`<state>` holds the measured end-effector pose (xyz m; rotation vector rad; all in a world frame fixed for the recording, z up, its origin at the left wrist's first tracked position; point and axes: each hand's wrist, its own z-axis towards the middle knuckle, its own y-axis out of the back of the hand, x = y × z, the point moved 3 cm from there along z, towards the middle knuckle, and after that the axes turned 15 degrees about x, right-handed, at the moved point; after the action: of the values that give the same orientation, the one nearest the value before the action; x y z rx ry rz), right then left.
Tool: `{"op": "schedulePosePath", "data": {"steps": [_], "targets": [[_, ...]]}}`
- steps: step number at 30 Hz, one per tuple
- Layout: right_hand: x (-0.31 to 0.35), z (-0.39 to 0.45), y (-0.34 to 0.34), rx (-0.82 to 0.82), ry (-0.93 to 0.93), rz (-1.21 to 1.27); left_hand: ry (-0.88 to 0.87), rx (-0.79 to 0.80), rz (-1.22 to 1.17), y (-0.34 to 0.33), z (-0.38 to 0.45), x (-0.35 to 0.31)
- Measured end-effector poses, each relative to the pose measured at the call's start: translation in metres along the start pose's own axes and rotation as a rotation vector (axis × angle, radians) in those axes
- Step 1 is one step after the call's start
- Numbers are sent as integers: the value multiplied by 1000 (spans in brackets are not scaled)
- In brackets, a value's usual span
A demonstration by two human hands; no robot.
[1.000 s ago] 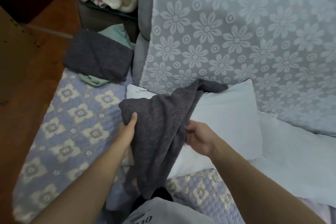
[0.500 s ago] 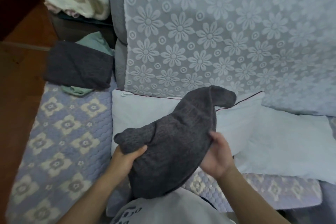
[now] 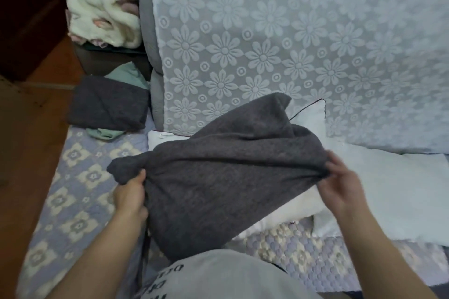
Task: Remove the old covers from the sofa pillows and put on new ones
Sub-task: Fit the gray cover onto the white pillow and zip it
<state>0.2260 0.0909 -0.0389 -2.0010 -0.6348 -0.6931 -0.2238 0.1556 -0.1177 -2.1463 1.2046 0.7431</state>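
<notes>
Leftmost, we see a folded dark grey cover (image 3: 109, 103) lying on the quilted sofa seat (image 3: 80, 192). Next, our left hand (image 3: 130, 195) grips one bunched corner of a dark grey pillow cover (image 3: 226, 177), stretched above a bare white pillow (image 3: 303, 209). Our right hand (image 3: 339, 188) pinches its opposite edge, before the floral lace backrest (image 3: 279, 51).

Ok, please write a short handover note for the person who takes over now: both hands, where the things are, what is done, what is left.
Left hand grips one end of the dark grey cover; right hand pinches the other end, cover stretched above the bare white pillow.
A second white pillow lies beside it on the sofa.
Folded grey and green covers sit at the seat's far left.
Done: both pillows look bare.
Left: probably find the cover's opening and fit it on, then cover the second.
</notes>
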Motion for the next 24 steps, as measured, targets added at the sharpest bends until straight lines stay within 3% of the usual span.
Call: {"op": "schedulePosePath", "data": {"steps": [3,6,8,11,15,18,21,24], "targets": [[-64,-17,27,-219,-228,-519,123,26,59,-28,9,16],[-116,-40,33,-203,-537,-490,175,130,120,-31,19,37],[-128,-44,34,-172,-604,-458,215,190,128,-8,33,66],[-128,-40,39,-204,-608,-502,287,243,175,37,9,118],[-128,-47,48,-312,-577,-276,307,294,582,54,-46,141],[-135,-56,45,-254,-611,-194,320,354,737,50,-46,144],[-132,-59,20,-121,-605,-223,208,308,868,27,-39,123],[-104,-49,-10,-52,-431,-165,15,152,890,-7,-31,71]]}}
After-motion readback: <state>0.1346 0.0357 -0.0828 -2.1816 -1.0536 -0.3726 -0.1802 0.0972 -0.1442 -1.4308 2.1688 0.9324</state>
